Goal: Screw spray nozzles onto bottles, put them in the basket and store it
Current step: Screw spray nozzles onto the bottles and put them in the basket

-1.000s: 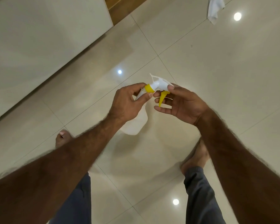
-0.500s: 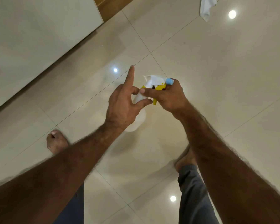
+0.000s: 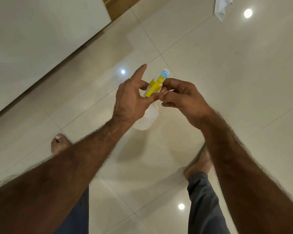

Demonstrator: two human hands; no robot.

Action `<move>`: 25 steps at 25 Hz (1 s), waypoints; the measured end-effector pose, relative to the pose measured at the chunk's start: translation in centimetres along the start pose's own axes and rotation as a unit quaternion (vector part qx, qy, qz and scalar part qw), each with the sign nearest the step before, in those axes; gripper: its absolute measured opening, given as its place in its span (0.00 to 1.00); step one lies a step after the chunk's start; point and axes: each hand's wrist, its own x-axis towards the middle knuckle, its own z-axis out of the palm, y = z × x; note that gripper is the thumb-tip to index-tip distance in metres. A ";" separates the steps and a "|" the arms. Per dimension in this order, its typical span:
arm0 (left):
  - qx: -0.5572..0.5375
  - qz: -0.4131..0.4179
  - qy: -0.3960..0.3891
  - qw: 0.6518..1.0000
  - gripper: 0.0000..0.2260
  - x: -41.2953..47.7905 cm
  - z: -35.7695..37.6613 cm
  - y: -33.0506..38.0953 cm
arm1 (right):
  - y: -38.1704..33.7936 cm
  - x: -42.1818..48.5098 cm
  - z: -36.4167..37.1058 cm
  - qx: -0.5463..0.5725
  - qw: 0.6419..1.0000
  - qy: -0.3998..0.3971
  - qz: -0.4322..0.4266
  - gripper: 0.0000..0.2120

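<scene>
Held in the air over the tiled floor [image 3: 210, 65], the bottle [image 3: 146, 119] hangs neck-up from the left hand [image 3: 130, 98] clamped round its neck, while the right hand [image 3: 181, 97], just beside, pinches the spray nozzle [image 3: 156, 84] seated on top, ready to twist about the bottle's upright axis

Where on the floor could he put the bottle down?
Bare tile floor lies right of the hands, below the white cloth. More lies between the white cabinet and the left foot. It is crowded under the bottle, between both feet.
</scene>
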 end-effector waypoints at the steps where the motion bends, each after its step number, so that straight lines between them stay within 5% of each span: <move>1: 0.007 0.011 -0.004 1.000 0.42 -0.1 -0.1 0.1 | 0.3 0.1 -0.6 -0.017 1.000 -0.006 -0.013 0.12; 10: -0.008 0.046 0.016 0.999 0.33 -0.6 0.0 1.1 | 0.8 1.0 1.0 0.006 0.987 0.156 -0.031 0.14; 17: -0.062 0.024 0.014 0.998 0.48 -0.6 0.1 1.9 | 0.5 1.5 1.9 0.022 0.986 0.162 -0.031 0.24; 22: -0.060 0.041 0.018 0.997 0.49 -0.1 -0.6 2.1 | 0.1 0.6 -0.1 0.065 0.996 0.053 -0.041 0.16; 25: -0.044 0.062 0.001 0.997 0.51 0.1 -0.5 2.3 | 0.5 0.6 -0.2 0.099 0.990 0.083 -0.050 0.18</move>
